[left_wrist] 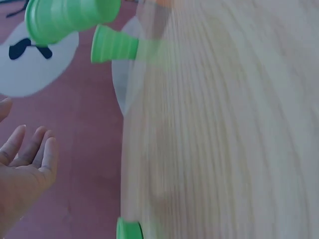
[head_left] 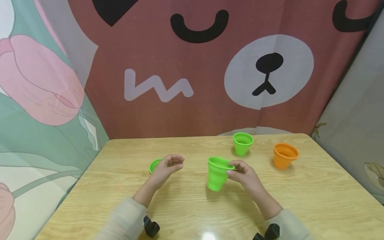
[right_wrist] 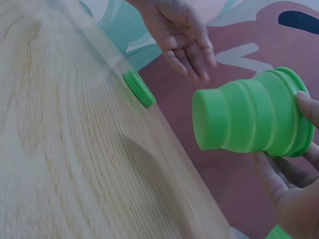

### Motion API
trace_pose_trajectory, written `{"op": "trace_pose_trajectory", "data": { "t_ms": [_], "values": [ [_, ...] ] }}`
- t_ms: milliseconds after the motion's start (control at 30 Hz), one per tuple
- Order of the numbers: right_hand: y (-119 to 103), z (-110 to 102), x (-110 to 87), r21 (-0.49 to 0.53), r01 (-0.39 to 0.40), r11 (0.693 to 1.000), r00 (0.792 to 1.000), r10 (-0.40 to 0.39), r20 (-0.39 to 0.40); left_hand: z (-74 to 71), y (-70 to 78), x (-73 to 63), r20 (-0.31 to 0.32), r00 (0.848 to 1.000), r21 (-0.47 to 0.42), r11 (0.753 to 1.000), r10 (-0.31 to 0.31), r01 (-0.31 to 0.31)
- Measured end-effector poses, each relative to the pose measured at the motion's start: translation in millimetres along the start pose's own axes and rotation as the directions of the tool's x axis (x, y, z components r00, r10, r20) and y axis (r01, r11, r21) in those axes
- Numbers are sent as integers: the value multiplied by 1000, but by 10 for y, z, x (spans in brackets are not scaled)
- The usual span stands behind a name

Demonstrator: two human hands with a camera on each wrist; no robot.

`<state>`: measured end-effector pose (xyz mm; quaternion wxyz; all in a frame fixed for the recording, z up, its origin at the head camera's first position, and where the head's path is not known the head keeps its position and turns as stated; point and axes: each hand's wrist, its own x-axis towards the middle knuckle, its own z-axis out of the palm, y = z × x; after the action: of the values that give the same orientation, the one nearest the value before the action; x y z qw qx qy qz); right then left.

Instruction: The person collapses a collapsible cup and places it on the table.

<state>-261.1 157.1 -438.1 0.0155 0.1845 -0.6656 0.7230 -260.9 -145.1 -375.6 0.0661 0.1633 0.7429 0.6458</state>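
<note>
Sleeves (head_left: 124, 218) sat nearest. Right hand (head_left: 247, 178) pinched the tall green cup (head_left: 216, 176) by its rim, slightly tilted, off the table (head_left: 186, 206). Left hand (head_left: 163, 171) was empty, fingers loosely apart, beside the green disc (head_left: 153, 164). Step looked like mid-air cup handling; next move probably called for the left hand steadying its base.

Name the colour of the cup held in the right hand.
The held cup is bright green, clearest in the right wrist view.
</note>
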Motion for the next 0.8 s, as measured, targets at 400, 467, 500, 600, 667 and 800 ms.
{"op": "trace_pose_trajectory", "data": {
  "t_ms": [400,467,500,600,667,800],
  "values": [
    [-594,419,-57,49,-141,989,988,137,75,281,88,40,196,968,-64,987,159,-149],
    [-570,434,-48,46,-155,987,984,150,92,289,94,39,220,962,-60,987,161,-151],
    [-558,445,-44,49,-160,986,983,155,99,292,96,38,232,960,-60,987,158,-148],
    [-530,483,-36,61,-182,981,977,174,119,294,70,44,274,948,-75,986,165,-150],
    [-525,514,-31,74,-199,977,973,189,132,295,68,33,305,937,-89,985,168,-147],
    [-521,567,-50,91,-234,968,964,219,150,311,64,4,343,925,-96,986,160,-135]
  ]
}}
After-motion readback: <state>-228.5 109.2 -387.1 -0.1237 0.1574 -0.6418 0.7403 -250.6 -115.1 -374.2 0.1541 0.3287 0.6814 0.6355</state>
